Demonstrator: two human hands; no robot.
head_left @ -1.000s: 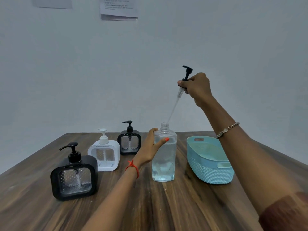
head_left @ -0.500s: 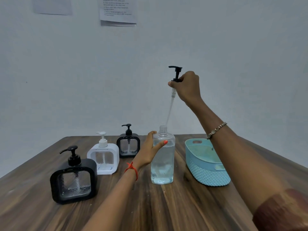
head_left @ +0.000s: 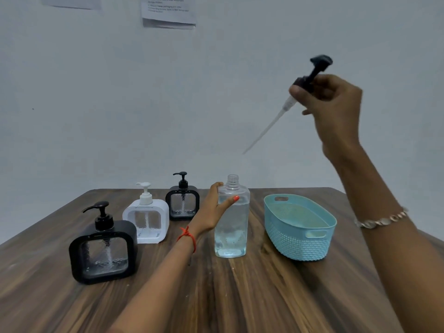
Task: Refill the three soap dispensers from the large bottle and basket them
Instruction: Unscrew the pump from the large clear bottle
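A tall clear bottle (head_left: 231,227) of clear liquid stands upright mid-table with its neck uncapped. My left hand (head_left: 215,210) grips its upper left side. High at the right, my right hand (head_left: 332,109) holds the bottle's black pump head (head_left: 312,73); its long dip tube slants down-left, fully clear of the neck. Three square dispensers stand in a diagonal row at the left: a black one (head_left: 103,248) nearest, a white one (head_left: 146,219) behind it, a smaller-looking black one (head_left: 182,203) farthest. All three have their pumps on.
A light blue oval basket (head_left: 299,239) with nothing in it stands right of the bottle. The wooden table (head_left: 240,296) ends at a pale wall, where papers (head_left: 168,13) hang high up.
My right hand has pulled the pump and its tube wholly out of the bottle and swung it up and to the right. My left hand has stayed on the bottle.
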